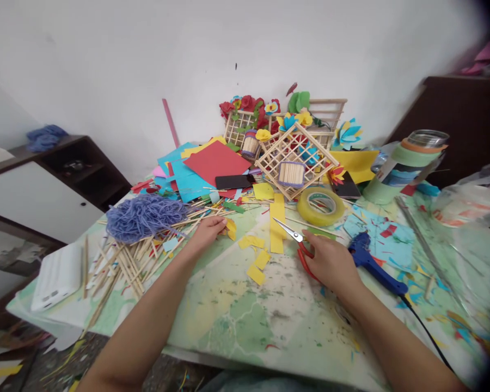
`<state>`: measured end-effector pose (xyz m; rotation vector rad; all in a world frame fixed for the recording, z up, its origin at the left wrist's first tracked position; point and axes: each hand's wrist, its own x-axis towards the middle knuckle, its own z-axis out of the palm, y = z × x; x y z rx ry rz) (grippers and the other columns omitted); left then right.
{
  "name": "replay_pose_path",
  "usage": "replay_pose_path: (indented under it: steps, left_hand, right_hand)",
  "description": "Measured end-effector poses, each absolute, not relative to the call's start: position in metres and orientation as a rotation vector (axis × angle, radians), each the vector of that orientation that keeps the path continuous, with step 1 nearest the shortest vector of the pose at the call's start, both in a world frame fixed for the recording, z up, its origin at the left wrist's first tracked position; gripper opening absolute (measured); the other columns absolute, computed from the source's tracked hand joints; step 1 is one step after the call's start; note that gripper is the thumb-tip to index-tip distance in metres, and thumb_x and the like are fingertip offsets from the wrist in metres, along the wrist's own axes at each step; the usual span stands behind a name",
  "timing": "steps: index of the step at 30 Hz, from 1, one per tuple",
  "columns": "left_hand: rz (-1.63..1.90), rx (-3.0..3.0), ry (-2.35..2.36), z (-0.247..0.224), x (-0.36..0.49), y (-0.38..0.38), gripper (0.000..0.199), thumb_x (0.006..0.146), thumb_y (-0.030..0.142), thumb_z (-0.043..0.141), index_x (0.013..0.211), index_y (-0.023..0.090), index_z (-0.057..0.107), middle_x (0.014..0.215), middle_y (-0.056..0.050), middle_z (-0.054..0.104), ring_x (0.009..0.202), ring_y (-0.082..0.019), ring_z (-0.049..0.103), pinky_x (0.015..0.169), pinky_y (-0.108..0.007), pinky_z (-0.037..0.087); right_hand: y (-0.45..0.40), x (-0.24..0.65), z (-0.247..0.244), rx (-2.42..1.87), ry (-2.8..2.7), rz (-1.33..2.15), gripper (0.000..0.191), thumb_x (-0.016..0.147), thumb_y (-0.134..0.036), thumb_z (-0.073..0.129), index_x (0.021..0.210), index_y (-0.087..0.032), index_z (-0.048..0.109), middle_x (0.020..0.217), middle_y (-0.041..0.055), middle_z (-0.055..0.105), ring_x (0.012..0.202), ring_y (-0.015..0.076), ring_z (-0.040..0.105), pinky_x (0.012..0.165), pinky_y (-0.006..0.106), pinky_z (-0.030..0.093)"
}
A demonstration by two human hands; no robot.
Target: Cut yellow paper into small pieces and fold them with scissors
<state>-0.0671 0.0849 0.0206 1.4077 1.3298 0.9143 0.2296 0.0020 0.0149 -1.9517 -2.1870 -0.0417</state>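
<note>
My left hand (209,233) pinches a small yellow paper piece (231,229) between its fingertips, left of the table's middle. In my right hand (329,262) are scissors (289,231) with red handles; their blades look closed and point up and left. The blade tips lie over a yellow paper strip (276,239). Between my hands several small yellow paper pieces (256,274) lie on the patterned tablecloth (237,326).
Blue yarn (145,218) and thin sticks (126,267) lie left, beside a white box (59,276). Behind are coloured sheets (216,163), a stick lattice (296,158) and a tape roll (320,206). Right stand a blue glue gun (378,270) with a cord and a green bottle (404,169).
</note>
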Motion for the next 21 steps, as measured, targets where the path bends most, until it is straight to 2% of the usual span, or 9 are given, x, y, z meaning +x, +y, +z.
replay_pose_path:
  steps: [4,7,9,12,17,21]
  left_hand:
    - [0.868,1.587,1.428,0.015,-0.076,0.091,0.034,0.074,0.041,0.055,0.087,0.012,0.068,0.07,-0.003,0.061,0.059,-0.014,0.051,0.054,-0.023,0.036]
    - [0.942,1.765,1.546,0.012,-0.084,0.098,0.033,0.077,0.036,0.051,0.096,0.014,0.067,0.089,-0.007,0.066,0.076,-0.018,0.057,0.067,-0.027,0.041]
    - [1.007,1.894,1.667,0.011,-0.086,0.099,0.033,0.078,0.034,0.05,0.099,0.014,0.065,0.094,-0.008,0.066,0.082,-0.019,0.057,0.073,-0.029,0.042]
    - [0.926,2.1,1.711,0.013,-0.077,0.092,0.03,0.079,0.034,0.048,0.095,0.014,0.065,0.09,-0.008,0.066,0.08,-0.019,0.057,0.073,-0.031,0.043]
    - [0.477,2.303,1.472,0.012,-0.048,0.067,0.025,0.076,0.035,0.055,0.088,0.016,0.065,0.085,-0.008,0.064,0.081,-0.021,0.057,0.073,-0.032,0.043]
    - [0.413,2.362,1.507,0.007,-0.039,0.058,0.025,0.073,0.034,0.059,0.091,0.016,0.063,0.089,-0.008,0.062,0.085,-0.023,0.055,0.077,-0.034,0.042]
  right_hand:
    - [0.004,0.23,0.012,-1.947,-2.164,0.001,0.045,0.083,-0.032,0.048,0.125,-0.017,0.052,0.091,0.0085,0.067,0.085,0.0215,0.059,0.065,0.027,0.037]
    - [0.006,0.231,0.009,-1.962,-2.142,0.029,0.048,0.082,-0.035,0.049,0.125,-0.016,0.052,0.096,0.0101,0.067,0.086,0.0229,0.06,0.067,0.028,0.038]
    - [0.006,0.231,0.008,-1.953,-2.138,0.042,0.047,0.082,-0.034,0.049,0.125,-0.015,0.052,0.098,0.0108,0.067,0.087,0.0235,0.059,0.069,0.029,0.039]
    - [0.006,0.231,0.007,-1.928,-2.135,0.082,0.047,0.082,-0.031,0.049,0.126,-0.015,0.052,0.101,0.0118,0.066,0.091,0.024,0.058,0.072,0.029,0.04]
    - [0.005,0.23,0.006,-1.902,-2.135,0.157,0.05,0.083,-0.029,0.047,0.13,-0.012,0.048,0.103,0.0137,0.064,0.096,0.0251,0.055,0.077,0.03,0.039]
    - [0.002,0.225,0.01,-1.932,-2.139,0.114,0.049,0.084,-0.027,0.044,0.131,-0.011,0.046,0.103,0.0147,0.063,0.099,0.026,0.053,0.08,0.031,0.039]
